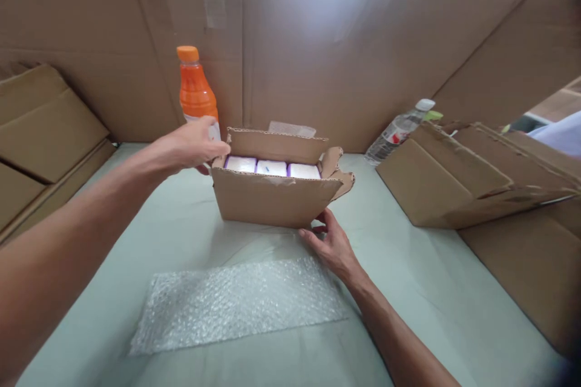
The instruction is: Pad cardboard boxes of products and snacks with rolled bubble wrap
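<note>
A small open cardboard box [272, 201] stands on the pale green surface with its flaps up. Three white packs with purple edges [271, 168] sit side by side inside it. My left hand [193, 144] grips the box's upper left end, thumb at the rim and the other fingers partly hidden. At the lower right corner, my right hand [333, 242] holds the box with its thumb in front and fingertips partly behind or under it. Closer to me, a flat piece of bubble wrap [245, 305] lies just in front of the box.
An orange drink bottle [196, 94] stands behind my left hand. Larger cardboard boxes flank the surface at left [49, 127] and right [447, 172]. A clear bottle [397, 133] leans by the right one. A tall cardboard wall [345, 54] closes the back.
</note>
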The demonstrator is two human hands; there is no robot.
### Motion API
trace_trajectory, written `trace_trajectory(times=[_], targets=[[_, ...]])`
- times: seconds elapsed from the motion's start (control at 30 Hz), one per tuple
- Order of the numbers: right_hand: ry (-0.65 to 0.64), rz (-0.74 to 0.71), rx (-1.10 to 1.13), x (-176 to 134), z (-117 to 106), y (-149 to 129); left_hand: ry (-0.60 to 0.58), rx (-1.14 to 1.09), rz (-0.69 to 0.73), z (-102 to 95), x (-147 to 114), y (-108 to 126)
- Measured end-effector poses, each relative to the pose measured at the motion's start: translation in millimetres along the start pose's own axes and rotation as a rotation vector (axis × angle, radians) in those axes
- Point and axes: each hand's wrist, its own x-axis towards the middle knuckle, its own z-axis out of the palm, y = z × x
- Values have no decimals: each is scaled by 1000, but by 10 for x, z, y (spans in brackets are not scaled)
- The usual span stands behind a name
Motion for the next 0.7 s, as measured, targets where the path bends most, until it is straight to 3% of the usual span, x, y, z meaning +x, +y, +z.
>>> trace_trajectory(times=[0.07,0.13,0.27,0.37,0.5,0.6,0.67,0.7], targets=[[-7,-3,3,6,-25,-8,-24,-66,-145,-71,-300,-203],[-25,-8,-12,19,-38,-17,39,-204,-268,-45,-615,-434],[-10,-2,-43,162,26,-50,-81,-407,-338,241,-961,-758],[36,13,-65,400,117,-104,-70,-403,-249,400,-895,-806],[-16,7,-67,528,149,-165,93,-249,-176,330,-949,-857],[28,-119,-187,165,191,-273,96,96,-18,258,-1457,-939],[-8,-324,-303,-232,342,-408,-76,276,219,295,-1895,-1013],[-101,-437,-341,-426,455,-484,-154,332,316,334,-2087,-1057]])
